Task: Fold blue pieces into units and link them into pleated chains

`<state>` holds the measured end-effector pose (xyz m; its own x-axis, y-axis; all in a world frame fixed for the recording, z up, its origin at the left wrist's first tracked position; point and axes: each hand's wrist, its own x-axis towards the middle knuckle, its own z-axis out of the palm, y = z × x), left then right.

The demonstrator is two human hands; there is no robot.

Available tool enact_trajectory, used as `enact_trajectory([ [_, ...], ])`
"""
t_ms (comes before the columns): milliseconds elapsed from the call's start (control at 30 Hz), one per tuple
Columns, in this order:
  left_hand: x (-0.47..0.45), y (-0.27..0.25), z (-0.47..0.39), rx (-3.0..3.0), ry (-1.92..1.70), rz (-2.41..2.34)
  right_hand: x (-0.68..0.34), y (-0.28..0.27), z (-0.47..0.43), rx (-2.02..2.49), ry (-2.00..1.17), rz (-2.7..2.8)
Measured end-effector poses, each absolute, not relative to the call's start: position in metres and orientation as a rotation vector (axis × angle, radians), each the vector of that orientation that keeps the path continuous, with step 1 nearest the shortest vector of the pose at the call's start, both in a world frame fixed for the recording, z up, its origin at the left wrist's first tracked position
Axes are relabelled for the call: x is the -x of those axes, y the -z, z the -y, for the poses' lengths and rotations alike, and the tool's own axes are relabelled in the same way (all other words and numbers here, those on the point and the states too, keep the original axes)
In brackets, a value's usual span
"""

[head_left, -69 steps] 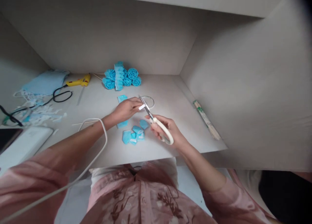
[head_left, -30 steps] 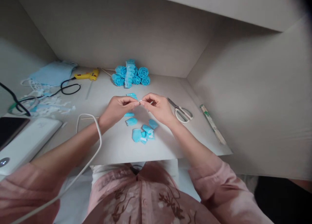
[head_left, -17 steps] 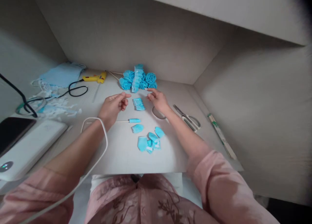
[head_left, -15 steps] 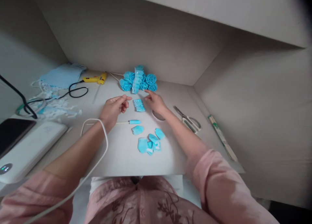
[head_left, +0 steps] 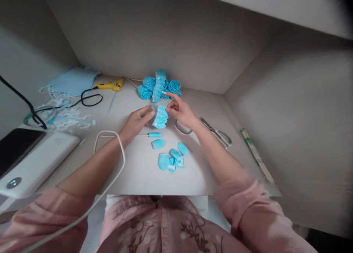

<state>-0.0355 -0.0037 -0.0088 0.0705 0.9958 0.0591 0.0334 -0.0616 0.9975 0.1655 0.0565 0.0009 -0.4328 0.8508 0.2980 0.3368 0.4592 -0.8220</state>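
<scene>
Blue, crimped: noted pleated strip (head_left: 160, 118), earlier squarer, now askew, pinched at right edge by right hand (head_left: 181, 111). Observed half-open left hand (head_left: 136, 121) alongside; cannot confirm contact.

Nothing readable right now! Between eight and nine o'clock, the white device (head_left: 41, 165) carries a faint grey mark (head_left: 59, 140) on top, and there's its round display (head_left: 14, 182), lit green, too blurred to read. Between three and four, the stick packet (head_left: 257, 157) shows green print (head_left: 246, 136), illegible too.
</scene>
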Motion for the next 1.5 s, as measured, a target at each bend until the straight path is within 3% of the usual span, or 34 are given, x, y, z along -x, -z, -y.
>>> enact_trajectory([
  [433, 0.037, 0.005, 0.008, -1.335, -0.737, -1.06, -0.178, -0.017, -0.034, 0.948, -0.734, 1.974],
  [733, 0.03, 0.005, 0.011, -1.341, -0.902, -1.158, -0.183, -0.015, 0.003, 0.982, -0.46, 1.821],
  [1000, 0.027, 0.007, 0.011, -1.407, -0.96, -1.21, -0.179, -0.006, 0.013, 0.873, -0.274, 2.148],
  [1500, 0.024, 0.009, 0.012, -1.492, -0.942, -1.224, -0.173, 0.003, 0.012, 0.943, -0.137, 2.26],
])
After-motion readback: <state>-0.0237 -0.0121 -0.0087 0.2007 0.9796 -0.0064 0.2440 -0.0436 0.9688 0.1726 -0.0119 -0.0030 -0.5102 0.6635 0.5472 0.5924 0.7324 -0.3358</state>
